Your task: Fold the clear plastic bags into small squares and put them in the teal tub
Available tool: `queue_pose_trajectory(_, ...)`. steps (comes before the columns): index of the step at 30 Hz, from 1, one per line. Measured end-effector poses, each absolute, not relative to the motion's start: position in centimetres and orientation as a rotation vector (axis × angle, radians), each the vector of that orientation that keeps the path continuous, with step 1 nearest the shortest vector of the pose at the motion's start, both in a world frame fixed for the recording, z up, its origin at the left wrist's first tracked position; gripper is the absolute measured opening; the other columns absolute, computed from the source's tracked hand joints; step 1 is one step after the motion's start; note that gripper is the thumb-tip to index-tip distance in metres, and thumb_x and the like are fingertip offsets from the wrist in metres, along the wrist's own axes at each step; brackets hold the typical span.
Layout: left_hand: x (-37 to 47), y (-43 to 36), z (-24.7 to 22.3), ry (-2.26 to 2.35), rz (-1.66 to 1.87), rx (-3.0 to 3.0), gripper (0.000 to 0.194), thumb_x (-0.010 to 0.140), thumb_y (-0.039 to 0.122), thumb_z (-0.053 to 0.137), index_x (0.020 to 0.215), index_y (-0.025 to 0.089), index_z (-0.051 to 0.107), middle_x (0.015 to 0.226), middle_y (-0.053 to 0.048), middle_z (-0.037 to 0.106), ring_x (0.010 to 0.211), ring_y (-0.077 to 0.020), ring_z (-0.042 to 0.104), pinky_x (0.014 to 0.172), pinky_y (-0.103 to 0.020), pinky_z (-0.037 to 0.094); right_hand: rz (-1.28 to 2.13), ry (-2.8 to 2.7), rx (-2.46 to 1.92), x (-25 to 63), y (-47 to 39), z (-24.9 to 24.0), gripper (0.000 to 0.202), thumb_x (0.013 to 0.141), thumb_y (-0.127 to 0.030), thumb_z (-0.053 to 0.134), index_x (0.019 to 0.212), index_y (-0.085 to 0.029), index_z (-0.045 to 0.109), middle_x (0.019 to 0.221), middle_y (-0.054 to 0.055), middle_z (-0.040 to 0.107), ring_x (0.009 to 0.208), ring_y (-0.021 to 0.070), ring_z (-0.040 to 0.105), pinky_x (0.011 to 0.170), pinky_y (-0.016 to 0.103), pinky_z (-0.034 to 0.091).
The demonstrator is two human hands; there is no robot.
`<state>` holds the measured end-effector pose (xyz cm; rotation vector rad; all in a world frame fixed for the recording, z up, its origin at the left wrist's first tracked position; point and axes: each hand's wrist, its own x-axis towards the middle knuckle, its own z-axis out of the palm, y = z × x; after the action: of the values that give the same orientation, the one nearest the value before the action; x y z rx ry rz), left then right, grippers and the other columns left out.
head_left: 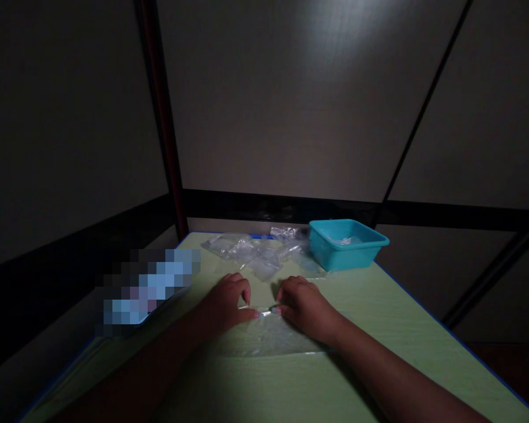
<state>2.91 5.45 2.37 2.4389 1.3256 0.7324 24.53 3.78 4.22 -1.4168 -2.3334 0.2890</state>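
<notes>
A clear plastic bag (286, 341) lies flat on the table, its upper edge between my two hands. My left hand (229, 301) is at the left part of that edge, fingers curled and thumb stretched along the plastic. Opposite it, my right hand (308, 310) has bent fingers and its thumb tip on the same edge. A bright strip of plastic (267, 314) shows between the two thumbs. Both hands appear to pinch the bag, though the exact contact under the fingers is partly hidden.
Beyond my hands, several crumpled clear bags (247, 249) spread over the green table (255, 388). A turquoise basin (348, 258) with clear plastic inside stands at the back right. On the left edge is a pixelated object (154, 288). Walls (273, 106) rise behind and to the left.
</notes>
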Motion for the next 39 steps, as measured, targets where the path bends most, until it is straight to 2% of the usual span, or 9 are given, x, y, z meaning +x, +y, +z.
queue_pose_trajectory(6, 2.9, 5.4, 2.1, 1.288, 0.761, 2.455, 0.017, 0.068, 0.028, 0.063, 0.067, 0.019, 0.048, 0.074, 0.002, 0.051, 0.078, -0.0157, 0.047, 0.07, -0.025, 0.035, 0.309, -2.343, -1.364, 23.6, 3.5, 3.9, 0.012, 0.067, -0.017, 0.064, 0.078, -0.02, 0.058, 0.078, 0.001, 0.057, 0.082, 0.0168, 0.048, 0.07, 0.026, 0.03)
queue_pose_trajectory(10, 2.7, 5.6, 1.9, 1.351, 0.737, 2.452, 0.024, 0.064, 0.034, 0.067, 0.073, 0.02, 0.05, 0.076, 0.001, 0.051, 0.078, -0.0166, 0.047, 0.07, -0.026, 0.035, 0.335, -2.312, -1.363, 23.4, 3.5, 3.7, 0.009, 0.068, -0.017, 0.062, 0.075, -0.02, 0.058, 0.076, 0.0, 0.058, 0.079, 0.0165, 0.048, 0.068, 0.025, 0.03)
queue_pose_trajectory(13, 2.7, 5.6, 2.1, 1.408, 0.712, 2.454, 0.028, 0.061, 0.039, 0.07, 0.07, 0.019, 0.051, 0.075, 0.001, 0.051, 0.079, -0.0175, 0.047, 0.072, -0.027, 0.035, 0.364, -2.284, -1.358, 23.4, 3.6, 3.4, 0.008, 0.068, -0.016, 0.062, 0.074, -0.02, 0.057, 0.073, -0.001, 0.058, 0.078, 0.0159, 0.049, 0.066, 0.025, 0.03)
queue_pose_trajectory(20, 2.8, 5.4, 2.5, 1.366, 0.62, 2.443, 0.026, 0.063, 0.033, 0.068, 0.06, 0.019, 0.047, 0.072, 0.001, 0.051, 0.08, -0.0169, 0.046, 0.071, -0.026, 0.034, 0.355, -2.27, -1.306, 23.4, 3.7, 3.1, 0.008, 0.068, -0.014, 0.061, 0.072, -0.02, 0.057, 0.073, -0.001, 0.058, 0.078, 0.0157, 0.049, 0.066, 0.024, 0.03)
queue_pose_trajectory(24, 2.8, 5.3, 2.8, 1.377, 0.636, 2.403, 0.026, 0.062, 0.032, 0.068, 0.074, 0.02, 0.048, 0.078, 0.001, 0.051, 0.079, -0.0176, 0.046, 0.071, -0.027, 0.035, 0.37, -2.261, -1.282, 23.3, 3.6, 3.1, 0.011, 0.067, -0.01, 0.058, 0.071, -0.02, 0.057, 0.072, 0.0, 0.057, 0.078, 0.0156, 0.049, 0.066, 0.024, 0.03)
queue_pose_trajectory(27, 2.7, 5.2, 3.0, 1.431, 0.61, 2.38, 0.03, 0.061, 0.032, 0.068, 0.081, 0.02, 0.05, 0.084, -0.001, 0.051, 0.085, -0.0202, 0.045, 0.073, -0.029, 0.035, 0.407, -2.242, -1.289, 23.2, 3.6, 3.0, 0.016, 0.066, -0.011, 0.059, 0.078, -0.022, 0.06, 0.071, 0.0, 0.058, 0.076, 0.0157, 0.049, 0.066, 0.024, 0.031)
queue_pose_trajectory(31, 2.6, 5.2, 3.0, 1.375, 0.542, 2.433, 0.021, 0.066, 0.032, 0.065, 0.075, 0.019, 0.051, 0.084, -0.001, 0.051, 0.087, -0.0205, 0.043, 0.076, -0.03, 0.034, 0.43, -2.231, -1.298, 23.2, 3.7, 2.9, 0.024, 0.066, -0.013, 0.06, 0.087, -0.023, 0.062, 0.072, 0.0, 0.059, 0.075, 0.0161, 0.049, 0.066, 0.025, 0.031)
queue_pose_trajectory(39, 2.9, 4.9, 3.8, 1.283, 0.496, 2.453, 0.016, 0.073, 0.028, 0.057, 0.069, 0.019, 0.044, 0.076, 0.001, 0.05, 0.08, -0.0174, 0.042, 0.07, -0.027, 0.033, 0.471, -2.229, -1.247, 23.3, 3.7, 2.9, 0.011, 0.07, -0.015, 0.058, 0.079, -0.022, 0.06, 0.073, 0.001, 0.058, 0.078, 0.0174, 0.049, 0.067, 0.027, 0.032)
